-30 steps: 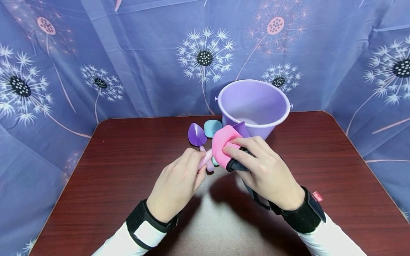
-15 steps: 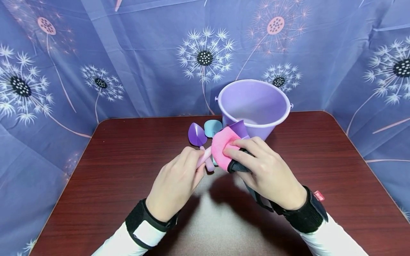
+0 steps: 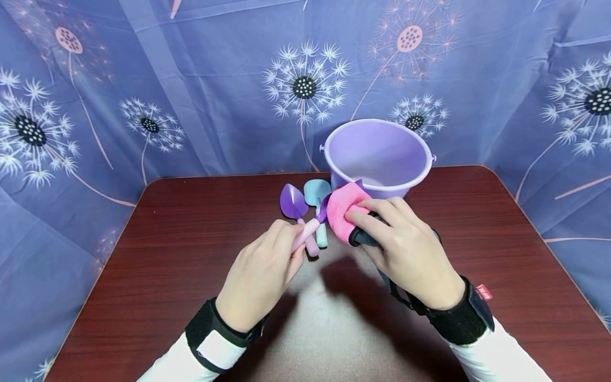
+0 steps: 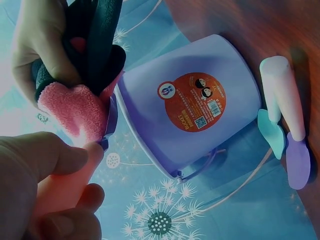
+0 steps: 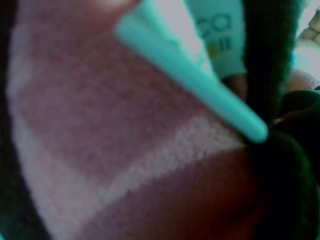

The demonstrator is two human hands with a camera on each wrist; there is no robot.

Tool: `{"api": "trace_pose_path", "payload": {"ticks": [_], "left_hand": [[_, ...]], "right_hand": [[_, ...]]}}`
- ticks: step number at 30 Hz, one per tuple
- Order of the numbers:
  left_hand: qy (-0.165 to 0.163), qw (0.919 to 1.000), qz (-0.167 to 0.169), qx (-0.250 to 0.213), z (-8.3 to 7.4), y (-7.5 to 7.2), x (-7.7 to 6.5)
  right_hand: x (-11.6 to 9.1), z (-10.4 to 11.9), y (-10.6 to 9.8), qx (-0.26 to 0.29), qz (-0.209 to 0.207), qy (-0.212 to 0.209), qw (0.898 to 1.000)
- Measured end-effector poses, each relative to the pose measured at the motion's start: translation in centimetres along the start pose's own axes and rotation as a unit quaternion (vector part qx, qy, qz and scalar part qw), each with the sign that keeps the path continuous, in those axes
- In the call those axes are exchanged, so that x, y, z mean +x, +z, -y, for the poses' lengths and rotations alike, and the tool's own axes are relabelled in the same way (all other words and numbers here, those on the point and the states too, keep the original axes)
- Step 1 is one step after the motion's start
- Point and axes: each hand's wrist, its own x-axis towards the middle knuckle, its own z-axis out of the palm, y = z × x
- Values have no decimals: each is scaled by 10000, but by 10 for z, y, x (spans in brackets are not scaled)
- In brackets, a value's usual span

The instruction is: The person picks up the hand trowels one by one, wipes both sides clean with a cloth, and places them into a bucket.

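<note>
My left hand (image 3: pixel 260 268) grips the pink handle (image 3: pixel 305 234) of a toy shovel with a purple head (image 3: pixel 323 208). In my right hand (image 3: pixel 412 254), a pink cloth with black edging (image 3: pixel 341 212) is folded over that head and hides most of it. In the left wrist view, the cloth (image 4: pixel 75 110) bunches just past the handle (image 4: pixel 70 187), with a strip of purple blade beside it. Pinkish fabric (image 5: pixel 100 100) and dark edging fill the right wrist view, where a blurred teal strip with lettering crosses them.
A lilac bucket (image 3: pixel 377 148) stands upright at the back of the dark red table (image 3: pixel 191 254), just behind the cloth. Left of the bucket lie a purple toy trowel (image 3: pixel 293 201) and a teal toy shovel (image 3: pixel 317 192). Blue dandelion-print fabric (image 3: pixel 219 106) hangs behind the table.
My right hand and the cloth have moved right, away from the handle. The purple neck and the teal shovel's handle now show. My left hand has hardly moved.
</note>
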Motion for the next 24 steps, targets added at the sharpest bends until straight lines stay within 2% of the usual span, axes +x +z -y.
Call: {"api": "trace_pose_path", "payload": {"ticks": [14,19,24], "left_hand": [[56,9999,-145,43,0,-1,2],[115,9997,-210,22,1,-1,2],[93,9999,-130,17,0,-2,2]], "right_hand": [[-1,-7,-6,-407,-20,403,9984],[-2,-9,-7,-492,-150,423,9978],[-2,-9,-7,-644,-238,524,9963]]}}
